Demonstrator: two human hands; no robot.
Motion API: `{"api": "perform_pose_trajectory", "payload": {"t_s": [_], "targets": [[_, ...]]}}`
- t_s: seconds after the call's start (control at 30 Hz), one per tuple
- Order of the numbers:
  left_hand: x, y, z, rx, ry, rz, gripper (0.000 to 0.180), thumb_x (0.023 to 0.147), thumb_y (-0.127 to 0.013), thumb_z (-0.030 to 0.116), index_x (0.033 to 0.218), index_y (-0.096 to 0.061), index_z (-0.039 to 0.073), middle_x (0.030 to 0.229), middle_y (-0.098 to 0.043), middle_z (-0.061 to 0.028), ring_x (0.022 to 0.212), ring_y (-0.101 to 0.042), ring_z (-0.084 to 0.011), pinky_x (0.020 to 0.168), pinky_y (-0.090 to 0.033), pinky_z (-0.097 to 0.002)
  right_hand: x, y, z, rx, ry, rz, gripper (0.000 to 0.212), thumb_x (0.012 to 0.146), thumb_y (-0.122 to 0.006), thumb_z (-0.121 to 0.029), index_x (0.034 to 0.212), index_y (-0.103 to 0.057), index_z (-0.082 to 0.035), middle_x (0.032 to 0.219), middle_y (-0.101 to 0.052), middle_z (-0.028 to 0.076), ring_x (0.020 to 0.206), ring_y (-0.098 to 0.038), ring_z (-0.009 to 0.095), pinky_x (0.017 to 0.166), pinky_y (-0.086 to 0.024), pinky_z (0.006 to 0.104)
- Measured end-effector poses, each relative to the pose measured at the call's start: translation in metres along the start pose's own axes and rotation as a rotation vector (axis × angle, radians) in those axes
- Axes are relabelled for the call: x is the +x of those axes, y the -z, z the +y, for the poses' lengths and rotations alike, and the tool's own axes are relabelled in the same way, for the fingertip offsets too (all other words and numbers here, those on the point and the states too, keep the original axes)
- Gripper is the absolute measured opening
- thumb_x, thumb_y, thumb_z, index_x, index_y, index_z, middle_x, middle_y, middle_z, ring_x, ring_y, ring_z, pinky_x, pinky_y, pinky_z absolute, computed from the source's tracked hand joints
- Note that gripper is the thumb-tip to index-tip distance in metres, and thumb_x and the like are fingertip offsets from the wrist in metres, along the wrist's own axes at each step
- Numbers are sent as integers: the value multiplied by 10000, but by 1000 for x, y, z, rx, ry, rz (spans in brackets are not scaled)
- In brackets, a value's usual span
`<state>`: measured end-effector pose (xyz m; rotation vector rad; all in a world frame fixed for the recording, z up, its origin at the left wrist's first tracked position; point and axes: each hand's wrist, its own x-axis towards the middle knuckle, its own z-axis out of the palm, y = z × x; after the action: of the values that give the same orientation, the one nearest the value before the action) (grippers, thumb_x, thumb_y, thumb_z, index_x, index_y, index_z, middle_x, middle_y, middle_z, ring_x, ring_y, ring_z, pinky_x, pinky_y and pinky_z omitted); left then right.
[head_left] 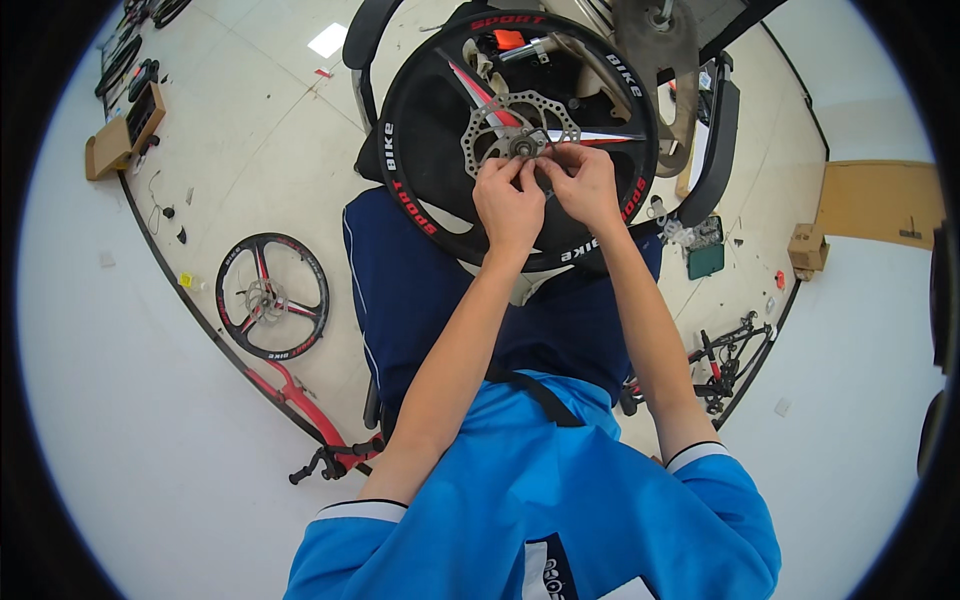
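Note:
A black three-spoke bicycle wheel with red and white markings lies flat over my knees. At its centre a silver brake disc surrounds the metal hub. My left hand pinches at the near side of the hub, its thumb and fingertips pressed together. Beside it, my right hand is closed in a pinch at the hub's near right. The fingertips of both hands almost meet. Whatever small part they hold is hidden by the fingers.
Through the spokes show a metal tool and an orange item. A second wheel and a red bike frame lie at left. At right are a black frame, a green case and a cardboard box.

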<state>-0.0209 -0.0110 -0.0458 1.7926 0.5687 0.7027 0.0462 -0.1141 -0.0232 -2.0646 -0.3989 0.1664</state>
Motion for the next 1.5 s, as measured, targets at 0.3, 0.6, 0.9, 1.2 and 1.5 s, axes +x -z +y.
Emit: {"api": "perform_pose_trajectory", "payload": {"t_s": [0.3,0.6,0.9,1.2,1.5], "targets": [[-2,-4,-4,-26,-61,16,150,897,-707,92,987,-781,-2,828,-672,-119,686,-656,-249,639,-508,-349,1,0,-3,-14,36,12,163,839,-737,-93,933,-763,37,798,-760,149,683,-716,174,656,-535,290],[-7,-2,-2,-60,-28,31,130,881,-724,89,929,-765,-25,798,-674,-107,666,-659,-214,627,-510,-318,12,11,-17,-169,81,-112,185,830,-714,-113,936,-755,34,774,-717,202,680,-703,300,672,-546,361],[-7,-2,-2,-68,-53,52,117,863,-726,84,902,-760,-21,798,-670,-115,678,-653,-250,633,-510,-347,28,18,-37,-431,269,-303,201,842,-694,-67,997,-747,49,802,-721,226,676,-706,313,656,-540,362],[6,6,2,-30,45,-80,170,862,-736,120,922,-763,-37,773,-668,-132,630,-644,-228,610,-498,-342,-15,-1,-21,-90,2,87,215,841,-725,-123,990,-764,27,824,-749,192,709,-744,256,667,-553,323],[12,14,-1,-106,138,-174,168,847,-680,78,928,-774,-35,792,-700,-115,649,-642,-186,627,-496,-313,-21,-22,-21,9,-32,262,174,841,-735,-91,958,-768,33,760,-738,169,673,-708,165,664,-533,291]]}}
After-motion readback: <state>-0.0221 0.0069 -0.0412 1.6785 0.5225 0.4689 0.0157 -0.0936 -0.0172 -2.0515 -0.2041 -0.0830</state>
